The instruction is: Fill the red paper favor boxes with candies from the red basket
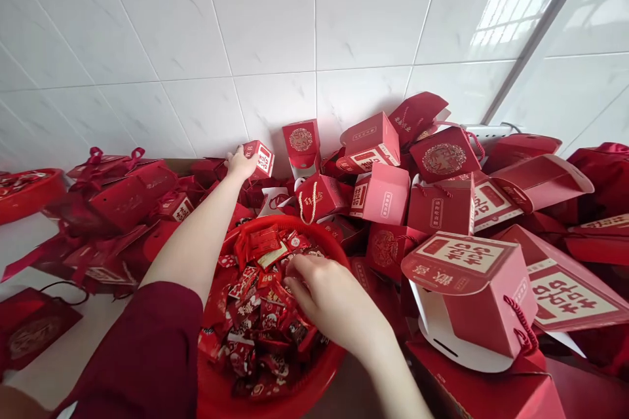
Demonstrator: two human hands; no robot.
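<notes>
My left hand (240,162) reaches out toward the tiled wall, its fingers closed around the side of a small red gift box (261,160) with a white printed panel. Below it stands a red plastic basin (339,245) heaped with wrapped candies (263,311) in red and dark wrappers. Over the right part of that heap is my right hand (327,291), palm down, fingers curled and tips among the candies. Whatever its fingertips pinch is hidden. A red box with a rope handle (322,200) lies just behind the basin rim.
Red gift boxes pile up on the right, including a large open one (484,304) near the front. More boxes with ribbons (132,193) lie on the left. Another red basin (34,200) is at the far left edge. A white tiled wall (275,26) closes off the back.
</notes>
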